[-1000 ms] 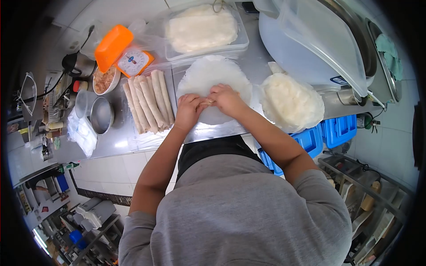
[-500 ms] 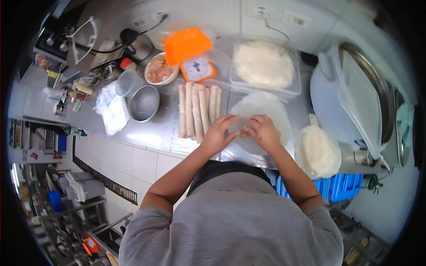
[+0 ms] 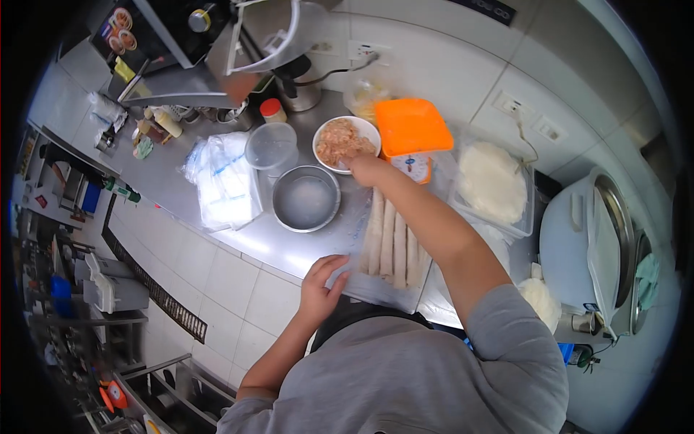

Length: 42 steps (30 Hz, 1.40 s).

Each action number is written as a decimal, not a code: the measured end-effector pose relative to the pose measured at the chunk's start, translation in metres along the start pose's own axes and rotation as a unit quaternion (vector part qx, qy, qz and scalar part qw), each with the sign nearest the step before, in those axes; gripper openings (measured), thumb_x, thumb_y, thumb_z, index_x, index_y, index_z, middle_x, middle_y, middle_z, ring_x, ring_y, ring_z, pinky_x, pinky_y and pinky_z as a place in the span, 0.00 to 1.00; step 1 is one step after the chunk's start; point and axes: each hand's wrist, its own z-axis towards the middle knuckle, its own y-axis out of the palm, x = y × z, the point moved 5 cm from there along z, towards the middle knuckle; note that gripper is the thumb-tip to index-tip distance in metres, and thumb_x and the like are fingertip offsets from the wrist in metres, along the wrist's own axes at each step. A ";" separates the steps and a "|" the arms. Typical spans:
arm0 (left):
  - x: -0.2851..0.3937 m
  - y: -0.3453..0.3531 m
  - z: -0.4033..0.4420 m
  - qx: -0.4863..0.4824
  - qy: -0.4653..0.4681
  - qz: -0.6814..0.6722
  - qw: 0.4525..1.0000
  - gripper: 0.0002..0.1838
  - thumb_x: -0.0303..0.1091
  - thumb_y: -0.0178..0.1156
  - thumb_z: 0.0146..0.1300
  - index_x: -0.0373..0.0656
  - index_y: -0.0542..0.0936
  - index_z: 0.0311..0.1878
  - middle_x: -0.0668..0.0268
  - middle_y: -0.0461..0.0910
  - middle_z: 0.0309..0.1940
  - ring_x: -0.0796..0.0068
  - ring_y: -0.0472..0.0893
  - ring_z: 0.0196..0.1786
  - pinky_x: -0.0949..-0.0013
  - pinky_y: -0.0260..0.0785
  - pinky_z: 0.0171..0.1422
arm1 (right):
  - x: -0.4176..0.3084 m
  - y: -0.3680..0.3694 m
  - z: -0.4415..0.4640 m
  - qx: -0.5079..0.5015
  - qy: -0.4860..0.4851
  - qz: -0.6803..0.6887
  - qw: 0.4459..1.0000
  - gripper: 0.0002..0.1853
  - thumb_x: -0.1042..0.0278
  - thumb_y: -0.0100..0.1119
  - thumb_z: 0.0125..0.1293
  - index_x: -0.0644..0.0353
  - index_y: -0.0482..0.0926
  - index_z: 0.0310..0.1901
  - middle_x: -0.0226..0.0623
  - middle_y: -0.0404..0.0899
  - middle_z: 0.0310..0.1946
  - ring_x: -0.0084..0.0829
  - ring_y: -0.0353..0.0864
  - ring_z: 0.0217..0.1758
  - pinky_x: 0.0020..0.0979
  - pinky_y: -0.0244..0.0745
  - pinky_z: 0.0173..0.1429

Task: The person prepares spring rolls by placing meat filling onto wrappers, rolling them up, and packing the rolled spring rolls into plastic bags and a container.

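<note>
My right hand (image 3: 367,169) reaches over the near rim of a white bowl (image 3: 374,132), its bent fingers closed on pinkish minced filling (image 3: 338,139); the fingertips are partly hidden. My left hand (image 3: 322,286) hovers at the counter's front edge, fingers apart, with nothing in it. Close to it, several long pale rolls (image 3: 394,246) lie side by side on a plastic sheet, partly beneath my right forearm. That arm covers much of the round white wrappers (image 3: 493,242). A metal bowl (image 3: 306,200) with cloudy liquid stands left of the rolls.
An orange tray (image 3: 413,126) sits on a kitchen scale (image 3: 413,168). To its right is a clear tub (image 3: 531,220) of white wrappers. White plastic bags (image 3: 228,181) and a clear container (image 3: 271,145) lie leftward. A large pale bin (image 3: 571,239) stands right.
My right hand has left the wrapper and moved left and away into the bowl of filling. My left hand has drawn back from the wrapper. The view has turned leftward.
</note>
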 end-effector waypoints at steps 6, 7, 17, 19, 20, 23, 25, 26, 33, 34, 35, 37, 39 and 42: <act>-0.041 -0.046 -0.002 0.024 -0.050 -0.004 0.998 0.13 0.26 0.64 0.59 0.40 0.82 0.49 0.57 0.82 0.46 0.58 0.81 0.51 0.64 0.72 0.56 | -0.016 -0.016 0.008 -0.117 0.009 -0.031 0.993 0.18 0.79 0.54 0.57 0.61 0.81 0.50 0.52 0.82 0.45 0.50 0.81 0.50 0.43 0.73 0.57; -0.045 -0.047 0.000 0.020 -0.056 -0.010 0.998 0.13 0.26 0.63 0.60 0.40 0.81 0.49 0.56 0.82 0.46 0.58 0.81 0.50 0.64 0.72 0.56 | -0.009 -0.012 0.012 -0.103 0.009 -0.031 0.994 0.17 0.80 0.54 0.56 0.61 0.81 0.48 0.52 0.82 0.44 0.50 0.81 0.49 0.43 0.73 0.56; -0.029 -0.002 0.037 -0.035 0.015 -0.066 0.997 0.15 0.23 0.64 0.58 0.40 0.81 0.50 0.56 0.81 0.46 0.60 0.81 0.50 0.65 0.71 0.56 | -0.026 -0.061 -0.177 0.117 -0.035 0.127 0.984 0.12 0.79 0.56 0.57 0.64 0.80 0.44 0.47 0.80 0.34 0.47 0.81 0.41 0.39 0.76 0.47; -0.008 0.023 0.040 -0.077 0.017 -0.096 0.992 0.15 0.23 0.64 0.58 0.40 0.81 0.50 0.56 0.81 0.46 0.59 0.81 0.49 0.65 0.72 0.56 | -0.003 -0.065 -0.260 0.130 0.071 0.117 0.982 0.15 0.79 0.55 0.59 0.63 0.79 0.48 0.46 0.80 0.35 0.47 0.81 0.41 0.38 0.76 0.48; 0.001 0.042 0.038 -0.108 0.033 -0.105 0.988 0.15 0.23 0.64 0.58 0.40 0.81 0.50 0.56 0.81 0.46 0.59 0.81 0.49 0.65 0.72 0.56 | 0.011 -0.065 -0.301 0.133 0.137 0.102 0.976 0.18 0.79 0.55 0.59 0.62 0.79 0.52 0.46 0.81 0.36 0.47 0.81 0.42 0.38 0.76 0.48; 0.031 0.114 0.028 -0.210 0.066 -0.131 0.967 0.16 0.26 0.65 0.58 0.39 0.81 0.51 0.57 0.80 0.48 0.60 0.80 0.50 0.65 0.71 0.58 | 0.065 0.001 -0.395 0.121 0.213 0.121 0.962 0.26 0.79 0.55 0.60 0.56 0.73 0.62 0.46 0.82 0.40 0.45 0.82 0.44 0.39 0.76 0.50; 0.049 0.173 0.017 -0.258 0.144 -0.104 0.950 0.16 0.29 0.67 0.58 0.39 0.81 0.50 0.57 0.80 0.50 0.56 0.79 0.52 0.62 0.71 0.59 | 0.062 0.030 -0.415 0.139 0.238 0.113 0.955 0.32 0.79 0.54 0.60 0.53 0.66 0.68 0.46 0.82 0.42 0.45 0.82 0.47 0.40 0.76 0.52; 0.054 0.200 0.011 -0.264 0.170 -0.092 0.945 0.17 0.30 0.67 0.57 0.38 0.81 0.50 0.57 0.79 0.51 0.56 0.78 0.52 0.61 0.71 0.58 | 0.061 0.042 -0.420 0.149 0.249 0.110 0.951 0.35 0.80 0.54 0.61 0.51 0.63 0.71 0.46 0.83 0.43 0.45 0.82 0.48 0.40 0.76 0.52; 0.058 0.312 -0.011 -0.193 0.277 -0.011 0.941 0.15 0.31 0.67 0.55 0.39 0.83 0.46 0.59 0.82 0.46 0.58 0.80 0.49 0.60 0.71 0.56 | 0.088 0.080 -0.442 0.283 0.145 0.169 0.933 0.43 0.80 0.65 0.54 0.52 0.59 0.72 0.45 0.82 0.40 0.48 0.80 0.43 0.41 0.75 0.49; 0.056 0.318 -0.012 -0.184 0.282 -0.013 0.942 0.14 0.31 0.67 0.55 0.39 0.83 0.45 0.60 0.83 0.44 0.58 0.80 0.48 0.60 0.71 0.56 | 0.091 0.082 -0.443 0.283 0.142 0.185 0.930 0.43 0.78 0.66 0.53 0.52 0.59 0.72 0.44 0.82 0.40 0.48 0.80 0.42 0.41 0.75 0.49; 0.052 0.321 -0.012 -0.190 0.301 -0.002 0.935 0.14 0.32 0.67 0.55 0.39 0.84 0.45 0.60 0.83 0.43 0.58 0.81 0.47 0.60 0.71 0.56 | 0.094 0.082 -0.443 0.284 0.137 0.201 0.927 0.44 0.77 0.67 0.52 0.52 0.59 0.72 0.44 0.82 0.40 0.47 0.80 0.42 0.41 0.75 0.49; 0.043 0.313 -0.010 -0.200 0.339 0.020 0.919 0.13 0.32 0.67 0.55 0.40 0.84 0.44 0.62 0.84 0.41 0.58 0.81 0.46 0.60 0.71 0.55 | 0.093 0.079 -0.446 0.291 0.130 0.226 0.920 0.44 0.76 0.69 0.52 0.52 0.59 0.72 0.42 0.83 0.40 0.46 0.80 0.43 0.40 0.75 0.49; 0.039 0.304 -0.007 -0.217 0.300 0.009 0.929 0.14 0.32 0.67 0.54 0.40 0.84 0.44 0.62 0.83 0.43 0.59 0.81 0.47 0.59 0.72 0.55 | 0.092 0.073 -0.449 0.303 0.127 0.242 0.913 0.44 0.74 0.69 0.52 0.51 0.60 0.72 0.40 0.84 0.40 0.44 0.79 0.44 0.40 0.74 0.50; 0.053 0.297 -0.015 -0.191 0.239 0.007 0.952 0.14 0.32 0.68 0.53 0.40 0.84 0.44 0.61 0.83 0.43 0.59 0.80 0.48 0.60 0.72 0.56 | 0.090 0.080 -0.444 0.276 0.137 0.187 0.933 0.42 0.78 0.65 0.54 0.50 0.61 0.71 0.36 0.84 0.44 0.44 0.78 0.48 0.39 0.73 0.53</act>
